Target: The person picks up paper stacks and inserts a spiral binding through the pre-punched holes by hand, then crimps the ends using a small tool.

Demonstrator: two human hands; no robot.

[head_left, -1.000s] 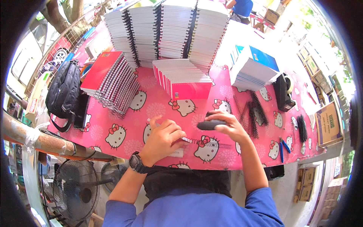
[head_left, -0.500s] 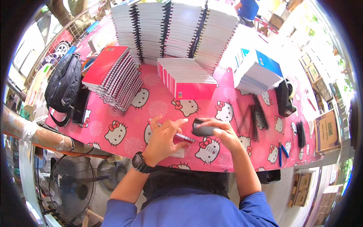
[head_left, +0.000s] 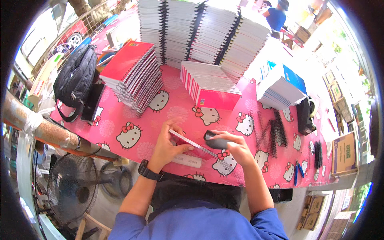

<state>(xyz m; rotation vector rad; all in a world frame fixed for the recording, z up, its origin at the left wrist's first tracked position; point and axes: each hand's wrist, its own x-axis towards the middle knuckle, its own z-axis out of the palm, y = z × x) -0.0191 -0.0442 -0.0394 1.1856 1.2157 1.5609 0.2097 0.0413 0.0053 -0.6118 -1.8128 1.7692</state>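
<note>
My left hand [head_left: 167,145], with a black watch on its wrist, is closed on a small red notebook [head_left: 193,146]. The notebook is tilted, its pages edge-on, and a wire spiral shows at its right end. Just to the right, my right hand [head_left: 236,147] grips a dark, rounded, oblong tool [head_left: 216,141] whose exact kind I cannot make out. That tool is close to the spiral; whether they touch is unclear. Below the notebook a pale printed strip [head_left: 187,161] lies on the pink tablecloth [head_left: 148,150].
Red spiral notebooks [head_left: 130,60] are stacked left, pink ones [head_left: 218,98] ahead, tall spiral-bound stacks [head_left: 180,36] behind, blue ones [head_left: 294,80] right. Black binding coils [head_left: 276,132], a tape dispenser [head_left: 307,116] and blue-handled pliers [head_left: 299,173] lie right. A backpack [head_left: 76,80] sits left.
My left fingers, spread over the notebook before, are now closed on its left end, and more of the notebook shows. My right hand still holds the dark tool. The whole view has shifted slightly.
</note>
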